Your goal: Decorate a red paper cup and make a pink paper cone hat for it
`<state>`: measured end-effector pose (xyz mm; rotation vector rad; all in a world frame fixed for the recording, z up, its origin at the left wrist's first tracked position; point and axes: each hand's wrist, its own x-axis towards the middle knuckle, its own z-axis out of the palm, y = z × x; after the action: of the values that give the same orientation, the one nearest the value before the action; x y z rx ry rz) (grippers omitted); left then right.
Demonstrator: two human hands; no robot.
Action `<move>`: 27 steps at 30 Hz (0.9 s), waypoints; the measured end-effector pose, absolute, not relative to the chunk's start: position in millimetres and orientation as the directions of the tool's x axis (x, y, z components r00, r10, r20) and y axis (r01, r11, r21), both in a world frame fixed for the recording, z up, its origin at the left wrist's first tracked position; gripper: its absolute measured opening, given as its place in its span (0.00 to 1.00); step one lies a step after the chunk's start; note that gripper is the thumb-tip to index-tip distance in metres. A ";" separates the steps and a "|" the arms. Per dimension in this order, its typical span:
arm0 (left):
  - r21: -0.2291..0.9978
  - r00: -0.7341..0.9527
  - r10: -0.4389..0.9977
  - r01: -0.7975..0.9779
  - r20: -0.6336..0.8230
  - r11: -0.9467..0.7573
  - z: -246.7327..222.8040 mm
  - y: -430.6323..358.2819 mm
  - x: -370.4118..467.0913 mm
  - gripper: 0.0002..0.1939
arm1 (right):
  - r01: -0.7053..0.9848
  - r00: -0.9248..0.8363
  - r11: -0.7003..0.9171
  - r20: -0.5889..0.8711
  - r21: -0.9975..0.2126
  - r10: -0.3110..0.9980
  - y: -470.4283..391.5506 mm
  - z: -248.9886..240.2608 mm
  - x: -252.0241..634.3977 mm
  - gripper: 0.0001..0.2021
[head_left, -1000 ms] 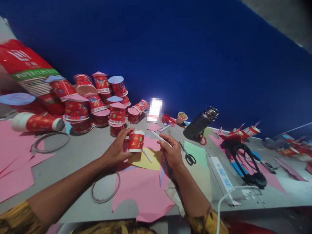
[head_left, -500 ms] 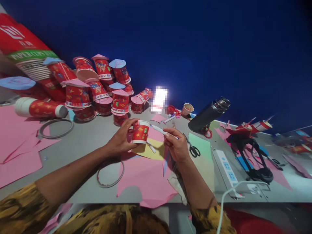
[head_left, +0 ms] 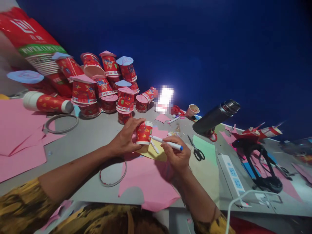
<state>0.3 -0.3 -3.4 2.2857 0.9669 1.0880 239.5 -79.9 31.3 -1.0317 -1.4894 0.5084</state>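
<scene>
My left hand (head_left: 125, 138) is closed around the left side of a red paper cup (head_left: 144, 133) with gold stars, held upright just above the table. In my right hand (head_left: 177, 154) is a white marker (head_left: 168, 143) with a blue end; its tip points left, at the lower right edge of the cup. Whether the tip touches the cup, I cannot tell. Below the cup lie a yellow sheet (head_left: 159, 154) and a second white pen (head_left: 154, 147), over pink paper (head_left: 143, 182). A grey ring (head_left: 114, 185) rests beneath my left wrist.
Stacked red cups (head_left: 84, 91) with paper discs stand at the back left, beside bagged paper cups (head_left: 41, 55). Black scissors (head_left: 198, 152) lie on green paper at the right. Farther right are a dark flask (head_left: 212, 120), a power strip (head_left: 230, 177) and a black headset-like frame (head_left: 258, 162).
The marker has moved from the cup's upper rim to its lower right side, and my right hand has lowered and turned. The view has shifted slightly left; my left hand keeps the cup.
</scene>
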 end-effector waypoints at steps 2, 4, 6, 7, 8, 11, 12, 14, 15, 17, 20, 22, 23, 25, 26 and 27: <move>0.620 0.456 0.745 0.421 0.487 -0.663 -2.3 -1.6 0.8 0.44 | 0.400 0.025 0.582 0.643 -0.708 0.766 -81.5 31.5 236.1 0.06; 0.620 0.460 0.752 0.432 0.473 -0.654 -1.1 -2.7 1.4 0.44 | 0.451 -0.035 0.614 0.675 -0.647 0.737 -81.3 30.8 233.8 0.05; 0.616 0.460 0.748 0.431 0.477 -0.659 -0.5 -3.2 1.9 0.44 | 0.467 -0.071 0.636 0.691 -0.614 0.719 -80.3 29.3 232.6 0.05; 0.610 0.462 0.740 0.426 0.488 -0.668 -0.5 -3.2 2.2 0.44 | 0.464 -0.081 0.647 0.698 -0.605 0.711 -79.7 28.5 232.5 0.05; 0.602 0.465 0.731 0.420 0.500 -0.679 -0.9 -3.1 2.4 0.43 | 0.461 -0.089 0.655 0.703 -0.598 0.705 -79.2 27.7 232.5 0.04; 0.582 0.467 0.715 0.419 0.520 -0.697 -2.8 -2.6 2.8 0.42 | 0.463 -0.107 0.662 0.705 -0.589 0.702 -78.2 26.3 233.3 0.04; 0.580 0.465 0.716 0.423 0.520 -0.696 -3.5 -2.4 2.9 0.42 | 0.469 -0.113 0.660 0.702 -0.587 0.703 -78.1 26.2 233.5 0.04; 0.584 0.459 0.721 0.425 0.520 -0.692 -4.7 -2.1 3.2 0.43 | 0.487 -0.132 0.659 0.698 -0.573 0.704 -77.9 26.7 233.9 0.04; 0.587 0.455 0.722 0.422 0.522 -0.691 -5.1 -2.1 3.4 0.43 | 0.497 -0.142 0.662 0.700 -0.561 0.700 -77.9 27.2 233.9 0.04; 0.591 0.451 0.721 0.416 0.526 -0.691 -5.3 -2.1 3.8 0.42 | 0.511 -0.160 0.672 0.709 -0.536 0.687 -77.9 28.0 233.8 0.04; 0.600 0.446 0.725 0.411 0.524 -0.687 -4.2 -2.8 4.4 0.40 | 0.530 -0.172 0.681 0.722 -0.506 0.670 -77.9 28.3 233.8 0.05; 0.609 0.445 0.736 0.417 0.510 -0.675 -3.0 -3.7 4.7 0.40 | 0.540 -0.174 0.671 0.713 -0.507 0.679 -77.9 27.9 234.2 0.06; 0.612 0.445 0.741 0.421 0.503 -0.669 -2.3 -4.2 4.9 0.40 | 0.541 -0.176 0.665 0.705 -0.515 0.688 -77.9 27.6 234.6 0.06; 0.612 0.449 0.745 0.429 0.494 -0.664 -1.3 -5.0 5.0 0.39 | 0.530 -0.189 0.661 0.686 -0.532 0.703 -78.0 27.0 235.4 0.06; 0.611 0.450 0.745 0.431 0.492 -0.664 -1.1 -5.2 5.1 0.39 | 0.525 -0.196 0.661 0.680 -0.537 0.707 -78.1 26.8 235.8 0.06; 0.609 0.452 0.745 0.433 0.492 -0.665 -1.0 -5.2 5.0 0.39 | 0.520 -0.202 0.663 0.677 -0.538 0.708 -78.4 26.6 236.1 0.05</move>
<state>5.0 -5.2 -1.0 2.3092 0.9928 1.0726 236.1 -78.4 26.6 -0.9697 -1.8690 0.2324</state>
